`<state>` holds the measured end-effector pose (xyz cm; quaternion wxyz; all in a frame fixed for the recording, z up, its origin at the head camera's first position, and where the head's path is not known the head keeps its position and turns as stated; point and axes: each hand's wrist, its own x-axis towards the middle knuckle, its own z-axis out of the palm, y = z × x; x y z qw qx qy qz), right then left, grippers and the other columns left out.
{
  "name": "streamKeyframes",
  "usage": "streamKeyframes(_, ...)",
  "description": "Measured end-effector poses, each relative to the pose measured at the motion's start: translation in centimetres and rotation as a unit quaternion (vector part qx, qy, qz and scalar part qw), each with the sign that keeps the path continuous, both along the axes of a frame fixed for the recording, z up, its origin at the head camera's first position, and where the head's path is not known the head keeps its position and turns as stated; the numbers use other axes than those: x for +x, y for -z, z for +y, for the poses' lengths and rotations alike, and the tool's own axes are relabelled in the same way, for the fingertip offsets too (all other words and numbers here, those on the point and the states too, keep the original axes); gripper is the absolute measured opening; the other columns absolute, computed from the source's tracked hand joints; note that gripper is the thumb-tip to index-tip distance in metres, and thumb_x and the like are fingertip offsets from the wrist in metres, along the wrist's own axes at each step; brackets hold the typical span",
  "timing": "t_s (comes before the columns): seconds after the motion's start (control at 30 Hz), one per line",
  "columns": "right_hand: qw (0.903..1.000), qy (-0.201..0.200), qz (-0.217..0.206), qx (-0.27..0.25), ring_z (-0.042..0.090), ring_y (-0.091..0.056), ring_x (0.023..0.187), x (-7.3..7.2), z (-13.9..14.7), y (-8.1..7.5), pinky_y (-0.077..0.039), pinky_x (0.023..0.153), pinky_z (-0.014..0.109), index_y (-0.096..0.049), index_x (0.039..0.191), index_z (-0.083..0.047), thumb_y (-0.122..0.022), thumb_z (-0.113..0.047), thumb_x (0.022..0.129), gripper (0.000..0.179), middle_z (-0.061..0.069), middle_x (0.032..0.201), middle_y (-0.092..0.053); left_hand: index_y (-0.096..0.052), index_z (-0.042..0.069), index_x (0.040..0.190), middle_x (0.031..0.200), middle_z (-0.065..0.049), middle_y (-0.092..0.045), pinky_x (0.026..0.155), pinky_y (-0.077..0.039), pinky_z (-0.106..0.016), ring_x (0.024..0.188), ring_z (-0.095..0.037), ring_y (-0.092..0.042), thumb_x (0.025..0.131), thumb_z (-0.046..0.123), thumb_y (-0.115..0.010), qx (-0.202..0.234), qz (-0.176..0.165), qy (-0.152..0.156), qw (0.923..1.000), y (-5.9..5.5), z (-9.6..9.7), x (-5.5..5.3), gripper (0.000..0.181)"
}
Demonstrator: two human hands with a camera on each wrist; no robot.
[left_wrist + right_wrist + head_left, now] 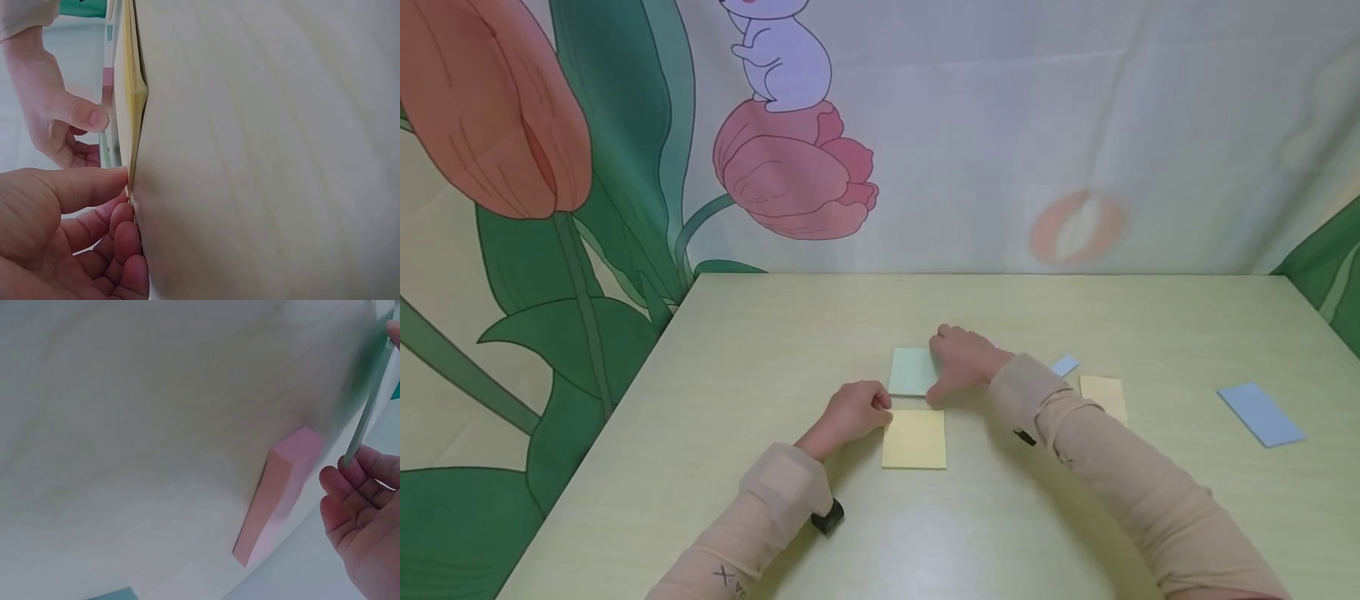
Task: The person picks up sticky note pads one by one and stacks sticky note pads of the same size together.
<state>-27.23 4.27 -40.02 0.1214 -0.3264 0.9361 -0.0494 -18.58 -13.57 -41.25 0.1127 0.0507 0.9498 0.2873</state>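
A yellow sticky note pad (914,440) lies flat on the table in front of the person. At its far left corner, the left hand (853,412) pinches the pad's edge between thumb and fingers, as the left wrist view shows. Just beyond it is a pale green sticky note pad (912,372). The right hand (966,362) holds this green pad by its right side, thumb at the near edge and fingers at the far one. Seen from the right wrist, the green pad (370,403) stands off the table surface, and its far part is blurred.
A pink sticky note block (278,494) lies near the right hand, mostly hidden in the head view. Further right are a small blue pad (1064,365), a beige pad (1103,396) and a larger blue pad (1260,414). A printed cloth (955,167) hangs behind the table.
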Motion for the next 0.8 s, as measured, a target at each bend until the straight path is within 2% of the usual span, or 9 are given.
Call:
streamKeyframes(0.2, 0.9991, 0.010, -0.015, -0.039, 0.017, -0.044, 0.080, -0.39, 0.37, 0.08, -0.041, 0.069, 0.026, -0.050, 0.105, 0.000, -0.071, -0.041, 0.058, 0.066, 0.007, 0.095, -0.043, -0.060, 0.006, 0.084, 0.079, -0.003, -0.058, 0.064, -0.040, -0.023, 0.072, -0.013, -0.050, 0.075, 0.008, -0.063, 0.004, 0.008, 0.002, 1.0000, -0.06, -0.04, 0.04, 0.009)
streamKeyframes(0.4, 0.9980, 0.022, -0.029, -0.052, 0.017, -0.045, 0.081, -0.36, 0.70, -0.02, -0.042, 0.069, 0.026, -0.049, 0.108, 0.000, -0.072, -0.041, 0.059, 0.068, 0.008, 0.098, -0.042, -0.060, 0.006, 0.084, 0.079, -0.003, -0.058, 0.064, -0.040, -0.023, 0.073, -0.013, -0.050, 0.075, 0.008, -0.062, 0.007, 0.007, -0.001, 1.0000, -0.17, 0.00, 0.14, 0.009)
streamKeyframes(0.8, 0.9980, -0.002, -0.017, -0.061, 0.017, -0.046, 0.079, 0.44, 0.96, -0.27, -0.043, 0.070, 0.027, -0.050, 0.109, 0.003, -0.074, -0.043, 0.059, 0.071, 0.010, 0.097, -0.044, -0.060, 0.006, 0.083, 0.080, -0.002, -0.059, 0.064, -0.040, -0.023, 0.073, -0.013, -0.051, 0.075, 0.008, -0.062, 0.011, 0.007, 0.003, 0.9999, 0.03, -0.08, 0.13, 0.008)
